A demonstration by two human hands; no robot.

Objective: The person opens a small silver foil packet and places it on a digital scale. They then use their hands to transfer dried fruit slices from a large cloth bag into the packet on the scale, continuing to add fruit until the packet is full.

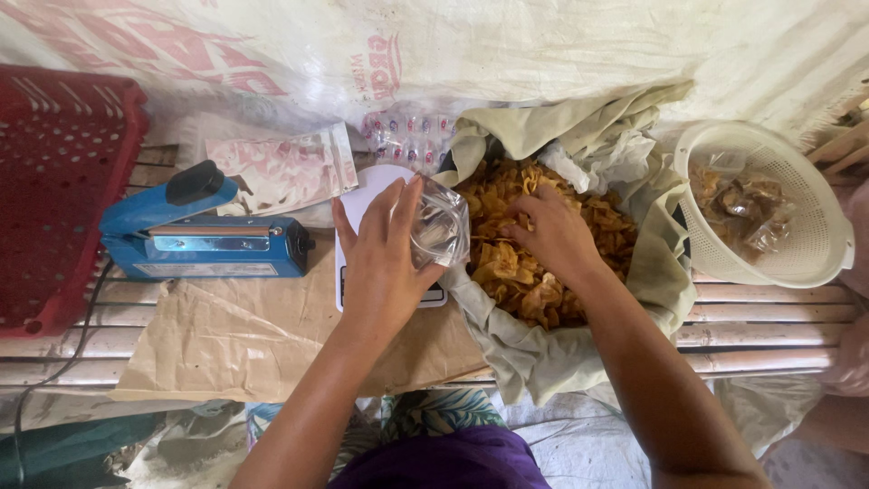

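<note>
Bamboo-slat bench (pixel 769 317) runs across the view, white sacking draped behind it. Red crate (pixel 54 190) at far left; blue heat sealer (pixel 204 240) beside it, long axis left to right, on brown paper (pixel 235 335). Cloth-lined heap of golden chips (pixel 543 244) sits at centre; white colander (pixel 769 204) at right holds filled packets. Left hand (pixel 385 267) grips a small clear plastic bag (pixel 441 222) over a white scale (pixel 367 195), mouth turned right toward the heap. Right hand (pixel 552 235) rests clenched among the chips.
</note>
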